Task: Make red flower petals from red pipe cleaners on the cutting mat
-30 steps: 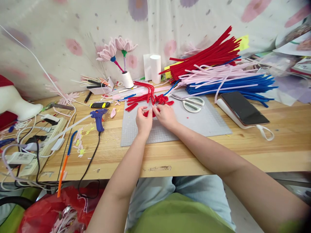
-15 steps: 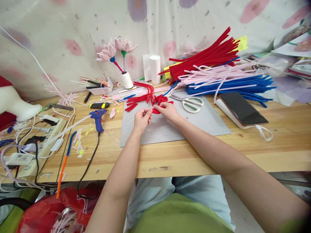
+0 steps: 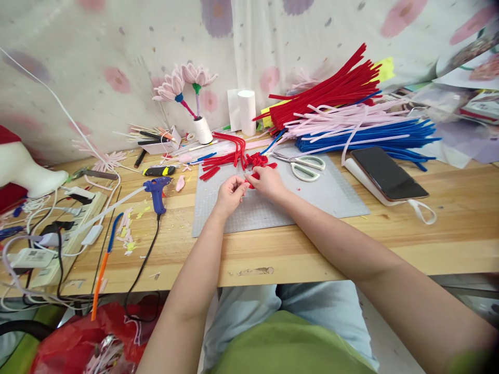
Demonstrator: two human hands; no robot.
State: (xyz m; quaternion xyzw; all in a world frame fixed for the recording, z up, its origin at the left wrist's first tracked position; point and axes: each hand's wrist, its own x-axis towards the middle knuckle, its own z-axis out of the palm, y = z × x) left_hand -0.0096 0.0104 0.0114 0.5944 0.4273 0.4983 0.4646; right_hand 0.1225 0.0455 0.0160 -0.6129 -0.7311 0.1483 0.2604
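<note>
My left hand (image 3: 229,194) and my right hand (image 3: 266,182) meet over the grey cutting mat (image 3: 323,195), fingers pinched together on a small red pipe-cleaner piece (image 3: 253,175) that is mostly hidden between them. Just beyond my fingers lies a heap of bent red pipe-cleaner pieces (image 3: 234,156). White-handled scissors (image 3: 306,165) lie on the mat to the right of my right hand.
Bundles of red (image 3: 327,91), pink and blue pipe cleaners (image 3: 374,136) are stacked at the back right. A phone (image 3: 384,172) lies right. A blue glue gun (image 3: 156,188), power strip (image 3: 58,228) and cables are left. Pink pipe-cleaner flowers (image 3: 183,83) stand behind.
My hands parted half a second ago, the right reaching to the red heap; now they are back together on a red piece, slightly farther from me than a second ago.
</note>
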